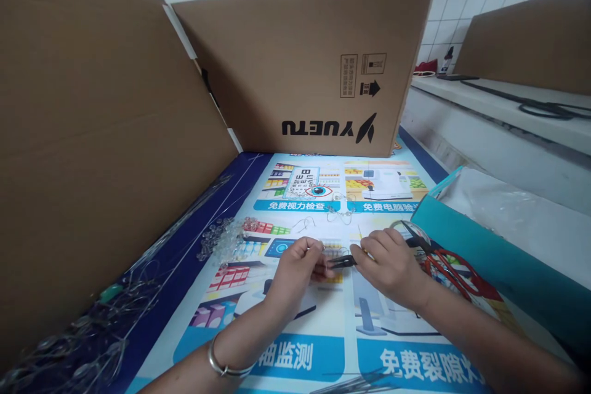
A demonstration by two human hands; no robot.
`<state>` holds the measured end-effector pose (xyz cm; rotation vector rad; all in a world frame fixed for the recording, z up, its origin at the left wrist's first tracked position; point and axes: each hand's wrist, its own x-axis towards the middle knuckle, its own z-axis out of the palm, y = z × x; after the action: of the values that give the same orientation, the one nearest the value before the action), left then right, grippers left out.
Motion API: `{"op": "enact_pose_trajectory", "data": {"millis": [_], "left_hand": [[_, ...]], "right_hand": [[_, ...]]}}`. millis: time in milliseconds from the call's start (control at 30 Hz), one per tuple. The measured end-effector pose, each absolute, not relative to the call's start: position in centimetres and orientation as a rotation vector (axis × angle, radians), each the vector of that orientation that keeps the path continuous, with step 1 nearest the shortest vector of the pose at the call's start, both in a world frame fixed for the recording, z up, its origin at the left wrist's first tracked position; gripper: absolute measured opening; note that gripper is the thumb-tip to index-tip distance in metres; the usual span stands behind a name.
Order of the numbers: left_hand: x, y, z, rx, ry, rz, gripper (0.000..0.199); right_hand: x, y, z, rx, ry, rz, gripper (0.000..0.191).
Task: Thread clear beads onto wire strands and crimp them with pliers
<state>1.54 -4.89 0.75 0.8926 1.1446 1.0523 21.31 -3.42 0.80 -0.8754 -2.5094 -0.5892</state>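
My left hand (301,258) is closed in a pinch, with what looks like a thin wire at the fingertips, mostly hidden. Wrapped around a pair of pliers (342,261) is my right hand (388,268); the dark jaws point left and meet the left fingers. Whether the jaws grip the wire is too small to tell. Beyond the hands lie a bent wire piece (305,223) and a wire shape with clear beads (340,208). A heap of clear beads (225,240) sits left of my left hand. Red-handled scissors (447,271) lie beside my right wrist.
A teal box (489,249) with a white plastic lining stands on the right. Cardboard panels (286,68) wall the back and left. Tangled wire pieces (106,326) lie along the left edge, and straight wires (355,383) at the front of the printed table cover (318,326).
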Motion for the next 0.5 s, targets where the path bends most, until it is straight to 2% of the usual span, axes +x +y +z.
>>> {"op": "enact_pose_trajectory", "data": {"millis": [500], "left_hand": [[1.65, -5.16, 0.52, 0.864, 1.104, 1.041, 0.023]], "right_hand": [[21.19, -3.85, 1.32, -0.787, -2.532, -0.642, 0.019]]}}
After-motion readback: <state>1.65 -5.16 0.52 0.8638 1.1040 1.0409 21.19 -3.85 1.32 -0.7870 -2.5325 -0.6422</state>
